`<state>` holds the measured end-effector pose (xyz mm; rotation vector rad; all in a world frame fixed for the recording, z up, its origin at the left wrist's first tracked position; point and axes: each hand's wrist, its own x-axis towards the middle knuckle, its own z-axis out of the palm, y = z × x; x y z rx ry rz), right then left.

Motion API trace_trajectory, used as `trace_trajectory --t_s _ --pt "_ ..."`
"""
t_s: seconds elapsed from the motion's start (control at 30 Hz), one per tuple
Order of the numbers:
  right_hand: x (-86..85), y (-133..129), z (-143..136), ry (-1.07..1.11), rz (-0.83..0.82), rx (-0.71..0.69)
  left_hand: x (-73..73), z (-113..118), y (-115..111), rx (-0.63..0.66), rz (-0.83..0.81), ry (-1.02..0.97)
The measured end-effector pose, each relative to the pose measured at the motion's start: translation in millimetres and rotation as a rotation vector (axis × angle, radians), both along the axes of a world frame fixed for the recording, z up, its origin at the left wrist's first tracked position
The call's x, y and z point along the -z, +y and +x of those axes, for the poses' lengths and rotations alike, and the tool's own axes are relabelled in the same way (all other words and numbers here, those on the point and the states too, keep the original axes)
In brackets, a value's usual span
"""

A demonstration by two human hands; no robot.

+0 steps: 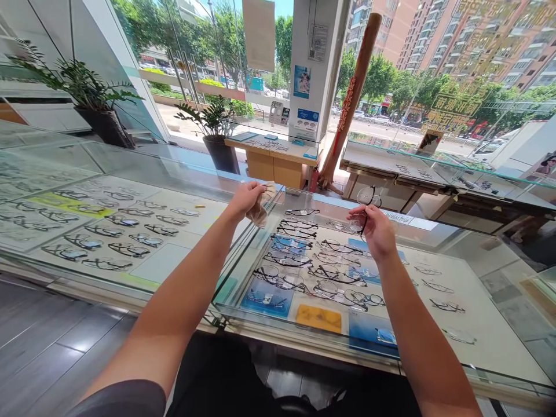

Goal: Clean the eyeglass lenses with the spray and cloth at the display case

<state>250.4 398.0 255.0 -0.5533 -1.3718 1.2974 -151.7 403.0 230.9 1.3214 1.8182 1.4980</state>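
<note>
My right hand (379, 230) pinches a pair of eyeglasses (369, 196) above a glass counter (486, 295); my left hand (247, 198), fingers curled, grips a beige cloth (259, 214). Inside the counter lie rows of spectacles (337, 273).

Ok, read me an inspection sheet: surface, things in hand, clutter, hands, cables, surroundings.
Surface: glass display counter, pale base inside.
Things in hand: glasses; brownish cloth.
Clutter: rows of eyeglass frames, blue cards and a yellow-orange sheet under the glass.
Hands: left hand pinches the cloth in its fingers; right hand holds the glasses above the counter.
Cables: nothing seen near the hands.
Surroundings: potted plants, wooden post, windows.
</note>
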Motion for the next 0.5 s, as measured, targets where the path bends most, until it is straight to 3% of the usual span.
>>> trace_trajectory --t_s 0.3,0.4,0.5 --pt "-2.5 -3.3 -2.5 -0.005 -0.019 -0.019 -26.9 20.1 -15.1 0.075 0.19 -0.108" --pt "-9.8 -8.8 -4.5 0.01 -0.034 -0.055 -45.4 40.7 -21.7 0.186 0.275 -0.124" --pt "-23.4 -13.8 -7.0 0.008 -0.025 -0.086 -69.9 66.3 -24.5 0.326 0.242 -0.203"
